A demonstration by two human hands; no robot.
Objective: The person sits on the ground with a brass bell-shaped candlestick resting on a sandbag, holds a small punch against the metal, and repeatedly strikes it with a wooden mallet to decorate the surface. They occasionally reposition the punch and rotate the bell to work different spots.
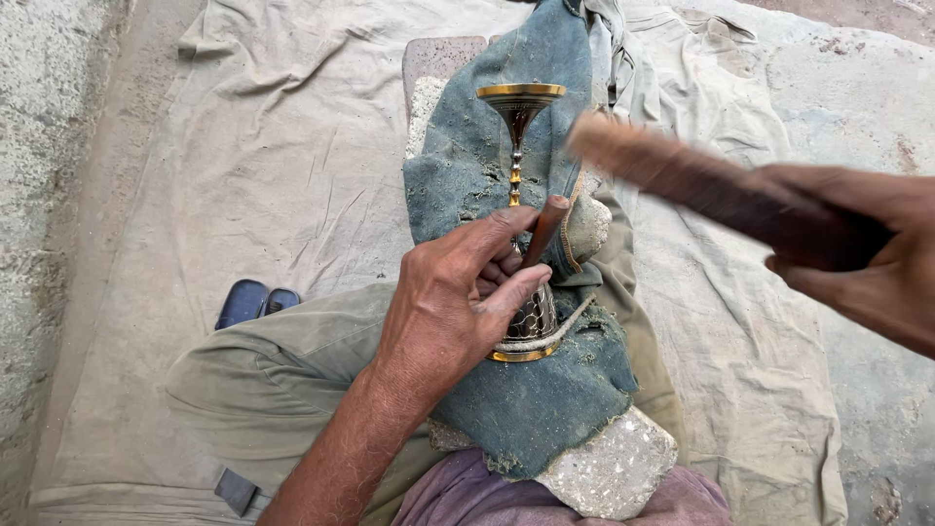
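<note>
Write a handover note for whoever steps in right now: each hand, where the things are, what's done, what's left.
Left hand: pinches a thin brown rod-like punch against the brass goblet-shaped metal piece, steadying it.
Right hand: grips a brown wooden stick-like striker, raised and blurred.
The brass piece lies on a worn blue denim cloth over a grey stone block on the lap.
Done: lower part shows a fine mesh pattern.
Left: cannot tell how much more.

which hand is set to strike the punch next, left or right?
Right, probably. The right hand grips a raised wooden mallet, blurred above the work. The left hand is occupied pinning the punch against the brass goblet on the denim-covered stone.
</note>
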